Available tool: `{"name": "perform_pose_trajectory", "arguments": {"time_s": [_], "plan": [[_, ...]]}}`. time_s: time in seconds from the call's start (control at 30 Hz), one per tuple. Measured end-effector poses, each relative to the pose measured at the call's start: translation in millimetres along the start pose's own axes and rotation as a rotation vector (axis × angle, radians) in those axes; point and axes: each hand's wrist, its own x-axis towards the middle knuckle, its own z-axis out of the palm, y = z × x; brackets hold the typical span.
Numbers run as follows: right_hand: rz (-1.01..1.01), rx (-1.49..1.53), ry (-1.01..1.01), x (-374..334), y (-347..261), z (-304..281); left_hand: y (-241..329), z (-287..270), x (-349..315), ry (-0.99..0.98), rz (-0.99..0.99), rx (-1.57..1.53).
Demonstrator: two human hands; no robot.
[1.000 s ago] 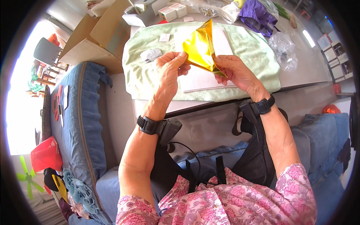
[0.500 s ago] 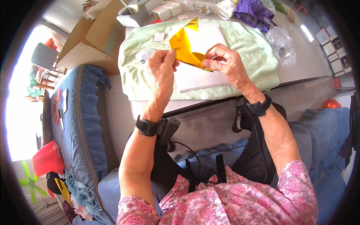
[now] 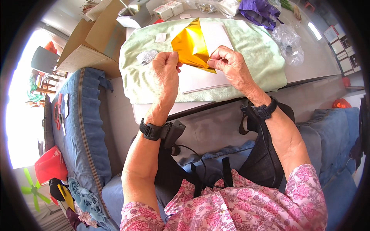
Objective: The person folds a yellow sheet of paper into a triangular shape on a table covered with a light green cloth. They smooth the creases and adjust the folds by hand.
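A shiny gold foil sheet (image 3: 191, 45) is stretched between my two hands above the table. My left hand (image 3: 166, 69) pinches its left edge between thumb and fingertips. At the lower right edge, my right hand (image 3: 228, 63) pinches the foil the same way. Below the foil lies a stack of white paper (image 3: 202, 81) on a pale green towel (image 3: 266, 69). Close to my left hand rests a crumpled silvery-white wad (image 3: 147, 56). Beyond it is a small white square (image 3: 160, 37).
A cardboard box (image 3: 90, 46) stands left of the table. At the far side are small white boxes (image 3: 168, 10), a grey container (image 3: 135, 15) and a purple bag (image 3: 259, 11). A clear plastic bag (image 3: 288, 44) lies at the right. Scissors (image 3: 58, 109) rest on the blue sofa (image 3: 86, 127).
The foil has gone from creased and partly folded over to flatter and more spread out. My right hand has shifted slightly, still pinching its edge; my left hand has barely moved.
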Motion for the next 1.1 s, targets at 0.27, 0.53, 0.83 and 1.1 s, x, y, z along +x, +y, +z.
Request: {"name": "perform_pose_trajectory", "arguments": {"time_s": [0.27,0.53,0.83,1.1], "plan": [[0.064,0.105,0.009,0.9,-0.4,-3.9,-2.7,2.8,1.2,-0.003,-0.006,-0.090],[0.067,0.167,-0.022,1.9,5.9,-9.3,0.3,-0.9,1.1,-0.067,-0.055,-0.178],[0.036,0.167,0.016,2.9,5.9,-10.6,-1.0,-4.2,0.2,-0.133,-0.054,-0.148],[0.043,0.179,0.013,2.6,6.8,-12.3,-2.9,-3.4,-0.6,-0.153,-0.005,-0.109]]}}
